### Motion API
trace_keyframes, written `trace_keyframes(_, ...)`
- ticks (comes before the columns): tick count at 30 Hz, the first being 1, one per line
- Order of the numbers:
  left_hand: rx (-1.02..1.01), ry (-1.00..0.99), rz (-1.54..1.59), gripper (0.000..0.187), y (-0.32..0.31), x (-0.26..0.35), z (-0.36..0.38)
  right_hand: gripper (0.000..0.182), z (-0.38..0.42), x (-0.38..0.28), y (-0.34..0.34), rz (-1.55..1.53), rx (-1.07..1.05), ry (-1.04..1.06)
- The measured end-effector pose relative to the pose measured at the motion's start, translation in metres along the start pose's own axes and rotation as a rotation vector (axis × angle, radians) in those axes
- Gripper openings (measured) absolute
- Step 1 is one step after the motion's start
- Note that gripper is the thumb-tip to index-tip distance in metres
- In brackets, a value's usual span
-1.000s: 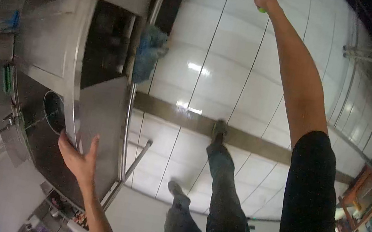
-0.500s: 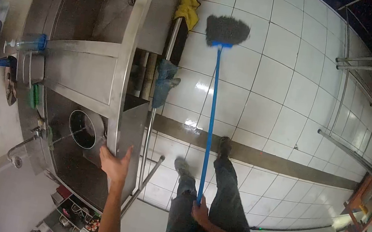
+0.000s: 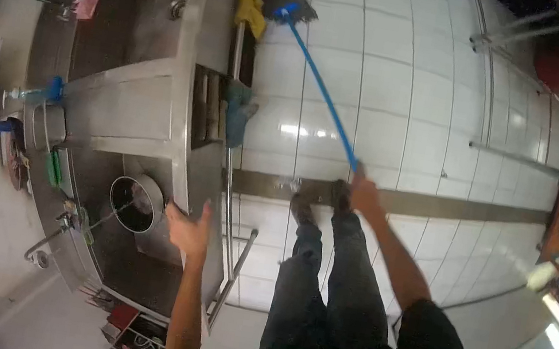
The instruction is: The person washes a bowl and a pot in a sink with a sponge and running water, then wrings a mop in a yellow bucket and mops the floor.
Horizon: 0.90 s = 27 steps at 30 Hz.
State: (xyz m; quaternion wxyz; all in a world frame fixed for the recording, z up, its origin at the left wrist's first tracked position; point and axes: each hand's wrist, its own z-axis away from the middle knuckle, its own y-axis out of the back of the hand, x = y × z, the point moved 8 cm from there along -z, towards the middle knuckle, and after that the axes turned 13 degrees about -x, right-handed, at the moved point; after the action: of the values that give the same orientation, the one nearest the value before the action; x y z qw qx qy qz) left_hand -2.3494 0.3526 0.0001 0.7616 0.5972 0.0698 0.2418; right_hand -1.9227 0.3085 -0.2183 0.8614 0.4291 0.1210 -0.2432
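My right hand (image 3: 367,191) is closed around the upper end of the blue handle of a broom (image 3: 323,93). The handle slants up and to the left across the floor. Its dark bristles (image 3: 296,6) press on the white tiles, close beside a yellow cloth (image 3: 252,4). My left hand (image 3: 187,229) rests at the front edge of the steel sink counter (image 3: 180,125), its thumb spread away from the fingers. In the basin near that hand stands a round metal pot (image 3: 155,200), with water running into it from a tap.
A blue-grey cloth (image 3: 238,112) hangs on the metal rail under the counter. A drain strip (image 3: 422,204) crosses the tiled floor (image 3: 384,81) by my feet. Metal frames (image 3: 518,159) stand on the right. A soap bottle (image 3: 34,91) and green brush (image 3: 55,166) sit behind the sink.
The broom head has swept left and away to beside the yellow cloth. My right hand has moved forward and right with the handle, which now slants. My left hand stays at the counter edge.
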Motion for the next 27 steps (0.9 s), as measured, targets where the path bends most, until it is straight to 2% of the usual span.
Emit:
trace_keyframes(2,0.054,-0.075,0.001,0.071,-0.013,-0.016,-0.002,0.038,0.012,0.052,-0.003,0.139,0.038,-0.01)
trace_keyframes(3,0.054,-0.076,0.016,0.07,-0.009,-0.011,0.001,0.037,0.027,0.072,0.004,0.004,0.021,-0.104)
trace_keyframes(5,0.039,-0.086,0.038,0.069,0.001,0.008,0.007,0.028,0.074,0.13,-0.038,0.011,-0.058,-0.055)
trace_keyframes(6,0.082,-0.146,-0.036,0.068,0.004,0.012,0.011,0.032,0.111,0.148,-0.05,-0.049,-0.143,-0.254)
trace_keyframes(7,0.072,-0.144,-0.039,0.068,0.001,0.008,0.011,0.037,0.152,0.163,-0.058,-0.106,-0.223,-0.447)
trace_keyframes(8,0.065,-0.137,-0.041,0.068,-0.002,0.003,0.01,0.043,0.198,0.171,-0.067,-0.205,-0.263,-0.537)
trace_keyframes(9,0.059,-0.138,-0.04,0.068,-0.005,0.003,0.009,0.045,0.248,0.207,-0.109,-0.16,-0.259,-0.599)
trace_keyframes(12,0.049,-0.262,-0.007,0.067,-0.005,0.005,0.008,0.043,0.429,0.225,-0.193,0.048,-0.338,-0.441)
trace_keyframes(13,0.054,-0.317,0.015,0.067,-0.009,0.005,0.009,0.039,0.504,0.235,-0.234,-0.237,-0.381,-0.621)
trace_keyframes(14,0.037,-0.289,-0.038,0.067,-0.006,0.011,0.01,0.042,0.559,0.212,-0.247,-0.053,-0.442,-0.622)
trace_keyframes(15,0.019,-0.261,-0.058,0.067,-0.007,0.014,0.009,0.043,0.609,0.177,-0.253,-0.245,-0.646,-0.888)
trace_keyframes(16,0.005,-0.228,-0.079,0.067,-0.007,0.014,0.008,0.043,0.668,0.149,-0.314,0.199,-0.763,-0.518)
trace_keyframes(17,-0.006,-0.192,-0.099,0.068,-0.008,0.01,0.008,0.042,0.691,0.109,-0.3,0.029,-0.6,-0.576)
trace_keyframes(18,-0.02,-0.199,-0.111,0.069,-0.01,0.001,0.005,0.041,0.698,0.088,-0.295,-0.142,-0.562,-0.678)
trace_keyframes(20,0.015,-0.232,-0.123,0.07,-0.017,-0.007,0.002,0.041,0.699,0.082,-0.294,-0.338,-0.625,-0.917)
trace_keyframes(22,0.095,-0.268,-0.162,0.072,-0.012,-0.002,0.004,0.04,0.679,0.092,-0.287,-0.393,-0.637,-1.012)
trace_keyframes(25,-0.044,-0.051,-0.097,0.075,-0.013,-0.003,0.0,0.039,0.649,0.118,-0.266,-0.399,-0.63,-1.063)
trace_keyframes(26,-0.029,-0.131,-0.103,0.077,-0.013,-0.003,-0.002,0.039,0.639,0.128,-0.259,-0.392,-0.615,-1.071)
trace_keyframes(27,-0.01,-0.115,-0.106,0.077,-0.013,-0.001,-0.004,0.039,0.63,0.14,-0.253,-0.38,-0.597,-1.071)
